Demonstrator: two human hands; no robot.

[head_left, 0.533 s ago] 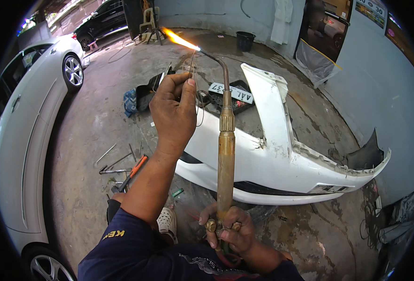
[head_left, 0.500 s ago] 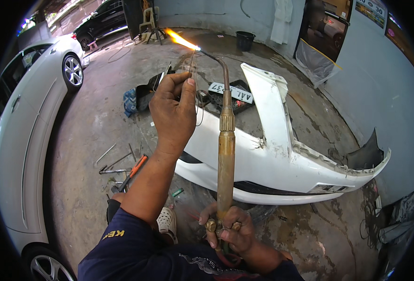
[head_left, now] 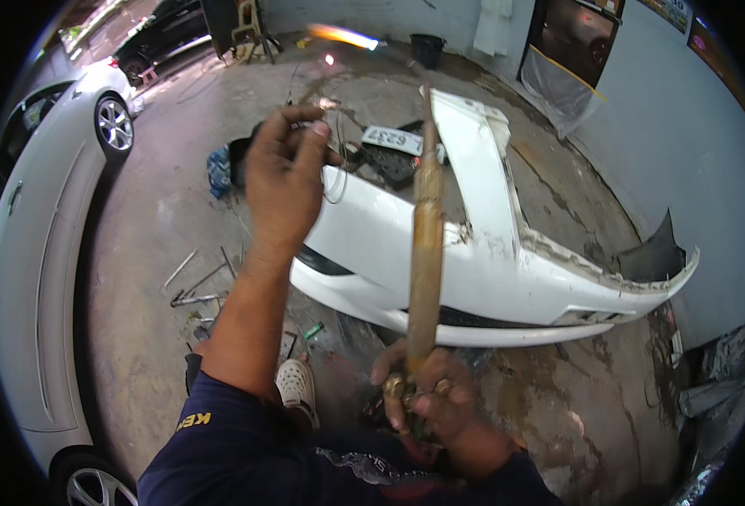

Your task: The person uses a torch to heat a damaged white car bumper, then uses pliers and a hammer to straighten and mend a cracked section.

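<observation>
My left hand (head_left: 284, 177) pinches a thin looped wire (head_left: 334, 190) above a white car bumper (head_left: 356, 236); a small red-glowing spot (head_left: 329, 60) shows above the hand, at what looks like the wire's tip. My right hand (head_left: 444, 396) is closed round the brass valves at the base of a long gas torch (head_left: 425, 278), held upright to the right of my left hand. Its bent neck is blurred, and its orange flame (head_left: 341, 37) points left, a little above and apart from the glowing spot. A licence plate (head_left: 389, 139) lies on black parts behind the bumper.
A white car (head_left: 39, 253) runs along the left, with a dark car (head_left: 161, 42) behind. Loose tools (head_left: 199, 282) lie on the concrete floor. A chair (head_left: 246, 38), a black bucket (head_left: 427, 51), grey walls and crumpled dark sheeting (head_left: 714, 388) surround the area.
The torch has moved right and its flame has risen away from the wire, whose tip now glows. My left hand has shifted left and up; the whole view has shifted slightly.
</observation>
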